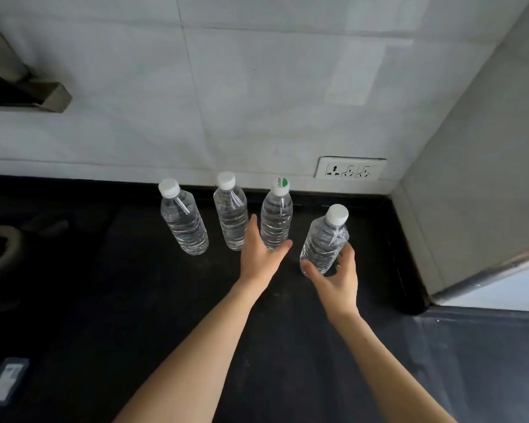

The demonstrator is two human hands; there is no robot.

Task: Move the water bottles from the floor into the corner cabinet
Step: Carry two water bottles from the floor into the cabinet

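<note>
Only your arms show up here, mate. Your left hand (pixel 261 254) and right hand (pixel 338 279) are both bare. Both forearms (pixel 190 361) are bare skin too, right back to the bottom edge of the shot.

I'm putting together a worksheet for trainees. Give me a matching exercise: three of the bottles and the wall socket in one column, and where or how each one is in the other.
Things:
1. leftmost bottle
2. green-marked bottle
3. rightmost bottle
4. wall socket

States:
A. tilted, in the grip of the right hand
B. mounted on the tiled wall
C. standing upright, untouched
D. between the thumb and fingers of the left hand

Pairs: 1-C, 2-D, 3-A, 4-B
</note>
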